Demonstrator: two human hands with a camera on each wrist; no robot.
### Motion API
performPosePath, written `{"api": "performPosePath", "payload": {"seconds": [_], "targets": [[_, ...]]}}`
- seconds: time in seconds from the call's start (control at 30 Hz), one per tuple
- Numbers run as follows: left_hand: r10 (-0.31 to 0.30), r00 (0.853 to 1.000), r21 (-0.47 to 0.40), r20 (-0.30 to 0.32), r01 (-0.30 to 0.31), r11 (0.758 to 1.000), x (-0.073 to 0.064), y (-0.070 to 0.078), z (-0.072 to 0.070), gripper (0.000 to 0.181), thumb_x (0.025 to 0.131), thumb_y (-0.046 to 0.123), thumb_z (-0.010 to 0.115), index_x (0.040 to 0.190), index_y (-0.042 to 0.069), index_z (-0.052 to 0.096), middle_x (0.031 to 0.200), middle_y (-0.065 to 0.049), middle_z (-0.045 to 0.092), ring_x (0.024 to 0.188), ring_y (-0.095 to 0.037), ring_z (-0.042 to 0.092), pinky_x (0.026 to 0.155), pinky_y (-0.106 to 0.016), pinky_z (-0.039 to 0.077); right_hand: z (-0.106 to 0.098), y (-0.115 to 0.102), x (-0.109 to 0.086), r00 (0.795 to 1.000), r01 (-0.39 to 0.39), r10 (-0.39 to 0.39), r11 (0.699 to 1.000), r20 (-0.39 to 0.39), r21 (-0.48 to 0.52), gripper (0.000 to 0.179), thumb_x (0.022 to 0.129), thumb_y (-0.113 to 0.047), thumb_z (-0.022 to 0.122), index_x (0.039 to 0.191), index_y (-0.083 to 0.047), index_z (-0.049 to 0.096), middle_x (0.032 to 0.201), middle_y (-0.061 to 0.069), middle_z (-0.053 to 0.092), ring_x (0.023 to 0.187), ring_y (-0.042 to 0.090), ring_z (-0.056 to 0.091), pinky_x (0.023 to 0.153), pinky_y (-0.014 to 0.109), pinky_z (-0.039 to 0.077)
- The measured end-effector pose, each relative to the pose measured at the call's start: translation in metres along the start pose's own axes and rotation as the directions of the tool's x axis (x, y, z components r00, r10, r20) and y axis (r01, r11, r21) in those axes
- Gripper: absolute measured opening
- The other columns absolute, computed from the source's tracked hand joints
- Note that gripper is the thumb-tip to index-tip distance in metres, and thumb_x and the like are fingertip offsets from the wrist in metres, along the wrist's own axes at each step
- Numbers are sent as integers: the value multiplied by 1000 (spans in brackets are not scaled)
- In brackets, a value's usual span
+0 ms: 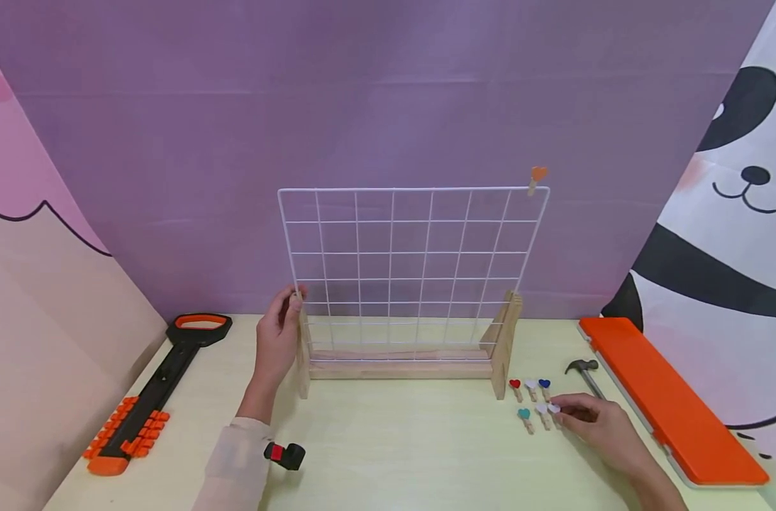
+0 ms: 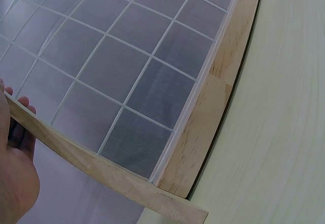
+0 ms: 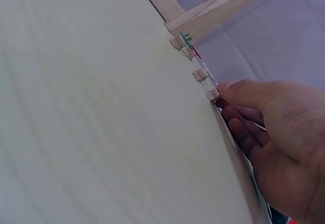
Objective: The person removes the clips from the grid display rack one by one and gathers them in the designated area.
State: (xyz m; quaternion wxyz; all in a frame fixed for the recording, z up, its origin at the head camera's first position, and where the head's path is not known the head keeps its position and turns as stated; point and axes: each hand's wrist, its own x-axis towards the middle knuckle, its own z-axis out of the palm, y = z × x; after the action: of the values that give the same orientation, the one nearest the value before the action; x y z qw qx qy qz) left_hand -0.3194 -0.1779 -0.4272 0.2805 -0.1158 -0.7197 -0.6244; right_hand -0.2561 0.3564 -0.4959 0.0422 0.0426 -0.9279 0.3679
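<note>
A white wire grid panel (image 1: 410, 252) stands upright in a wooden stand (image 1: 401, 369). My left hand (image 1: 279, 333) grips the top of the stand's left upright (image 2: 96, 165), fingers behind it. One small clothespin with an orange heart (image 1: 538, 174) is clipped at the grid's top right corner. On the table lie several heart clothespins, among them a red one (image 1: 515, 385), a dark blue one (image 1: 544, 384) and a teal one (image 1: 524, 414). My right hand (image 1: 601, 429) pinches the pale heart clothespin (image 1: 555, 409) at the right end of the near row, partly hidden by the fingers.
A small hammer (image 1: 586, 372) lies behind my right hand, beside a long orange case (image 1: 675, 404). At the left is a black and orange tool (image 1: 164, 376) with orange pieces along its sides. A purple cloth (image 1: 388, 92) hangs behind the table.
</note>
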Motion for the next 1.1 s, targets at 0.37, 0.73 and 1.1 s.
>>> {"api": "performPosePath", "payload": {"seconds": [0.37,0.73,1.1], "targets": [[-24,1000,6,3,24,1000,0,2,-1,36,110,18,51,143,6,57,142,-19,63,129,-6,56,107,-6,41,-2,-1,0,1000,0,0,1000,7,-18,28,94,-18,76,120,-9,76,114,10,77,86,-5,61,75,14,56],[10,1000,-2,-11,-10,1000,0,-1,-2,36,109,19,52,142,6,58,140,-19,64,124,3,57,107,-7,42,-16,0,3,999,-36,36,999,17,12,32,99,-24,71,129,-11,72,125,12,75,95,-18,58,80,10,56],[-28,1000,9,4,28,1000,0,4,-1,39,110,21,50,145,5,55,142,-19,63,132,-12,58,108,-7,41,-49,-59,14,976,206,-183,949,-117,239,33,103,-19,66,128,2,68,104,-26,74,94,-9,70,82,8,55]]}}
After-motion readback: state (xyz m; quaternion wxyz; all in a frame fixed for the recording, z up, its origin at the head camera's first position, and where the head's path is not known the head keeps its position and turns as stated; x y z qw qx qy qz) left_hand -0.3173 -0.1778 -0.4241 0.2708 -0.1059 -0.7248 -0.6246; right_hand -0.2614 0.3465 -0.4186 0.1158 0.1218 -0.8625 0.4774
